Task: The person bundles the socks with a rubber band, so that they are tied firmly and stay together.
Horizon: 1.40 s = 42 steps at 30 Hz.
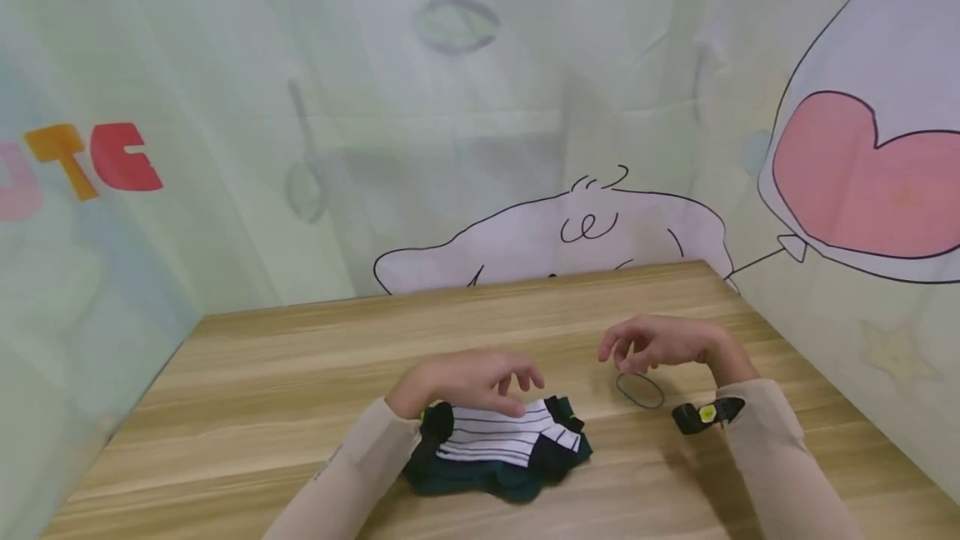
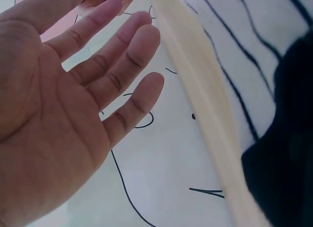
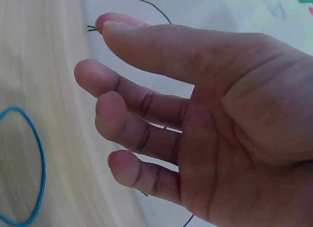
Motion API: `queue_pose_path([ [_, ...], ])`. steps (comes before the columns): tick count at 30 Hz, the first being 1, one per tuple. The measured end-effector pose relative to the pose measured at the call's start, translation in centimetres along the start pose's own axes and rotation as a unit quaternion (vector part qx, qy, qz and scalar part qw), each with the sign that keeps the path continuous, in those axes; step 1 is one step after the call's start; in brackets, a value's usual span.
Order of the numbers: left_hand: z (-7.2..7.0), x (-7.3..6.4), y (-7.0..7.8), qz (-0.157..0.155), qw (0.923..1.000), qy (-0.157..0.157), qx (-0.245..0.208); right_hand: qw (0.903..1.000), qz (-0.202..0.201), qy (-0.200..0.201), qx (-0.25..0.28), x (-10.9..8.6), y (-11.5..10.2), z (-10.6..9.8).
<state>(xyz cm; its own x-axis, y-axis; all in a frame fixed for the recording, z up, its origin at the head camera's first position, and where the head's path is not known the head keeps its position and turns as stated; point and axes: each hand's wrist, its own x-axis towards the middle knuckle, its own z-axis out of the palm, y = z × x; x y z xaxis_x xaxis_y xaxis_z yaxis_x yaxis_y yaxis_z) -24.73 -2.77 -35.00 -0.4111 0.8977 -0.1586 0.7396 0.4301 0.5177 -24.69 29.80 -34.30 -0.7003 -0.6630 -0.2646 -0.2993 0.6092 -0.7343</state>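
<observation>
A small pile of socks lies on the wooden table: a white ankle sock with dark stripes and black heel and toe (image 1: 491,440) on top, dark green fabric (image 1: 465,477) under it. My left hand (image 1: 476,380) hovers just over the pile's far edge, its fingers spread loosely in the left wrist view and holding nothing. To the right, my right hand (image 1: 667,342) hangs above the table with fingers relaxed and bent, holding nothing. Just below its fingertips a thin blue elastic loop (image 3: 43,163) lies on the wood, apart from the socks.
The wooden table (image 1: 300,365) ends against a pale printed curtain (image 1: 360,107) at the back and both sides. A black strap with a yellow-marked piece (image 1: 707,413) is on my right wrist.
</observation>
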Motion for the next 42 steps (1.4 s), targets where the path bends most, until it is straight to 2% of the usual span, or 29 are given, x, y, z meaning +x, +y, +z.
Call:
queue_pose_path([
  [6, 0.4, 0.0, -0.1, -0.002, 0.9999, 0.004, 0.011, 0.9999, 0.014, 0.007, 0.007, 0.0, 1.0, -0.1],
  [11, 0.5, 0.1, -0.1, -0.001, 0.9999, 0.005, 0.010, 0.9987, 0.049, 0.013, 0.003, 0.1, 1.7, -0.2],
  [18, 0.9, 0.5, -0.4, 0.001, 0.9999, -0.011, 0.009, 0.9957, 0.091, 0.016, 0.009, 0.2, 2.8, -0.1],
  [27, 1.8, 1.0, -0.6, 0.001, 0.9997, -0.019, 0.018, 0.9946, 0.099, 0.019, 0.025, 0.4, 3.4, 0.0],
  [33, 2.0, 1.2, -0.8, -0.004, 0.9996, -0.025, 0.007, 0.9938, 0.106, 0.030, 0.009, 0.5, 3.8, 0.0],
  [39, 2.3, 1.3, -0.8, -0.013, 0.9995, -0.027, 0.003, 0.9950, 0.091, 0.041, -0.005, 0.8, 4.5, 0.1],
  [42, 2.4, 1.3, -0.7, -0.008, 0.9995, -0.025, 0.017, 0.9957, 0.083, 0.043, -0.005, 1.1, 4.6, 0.1],
])
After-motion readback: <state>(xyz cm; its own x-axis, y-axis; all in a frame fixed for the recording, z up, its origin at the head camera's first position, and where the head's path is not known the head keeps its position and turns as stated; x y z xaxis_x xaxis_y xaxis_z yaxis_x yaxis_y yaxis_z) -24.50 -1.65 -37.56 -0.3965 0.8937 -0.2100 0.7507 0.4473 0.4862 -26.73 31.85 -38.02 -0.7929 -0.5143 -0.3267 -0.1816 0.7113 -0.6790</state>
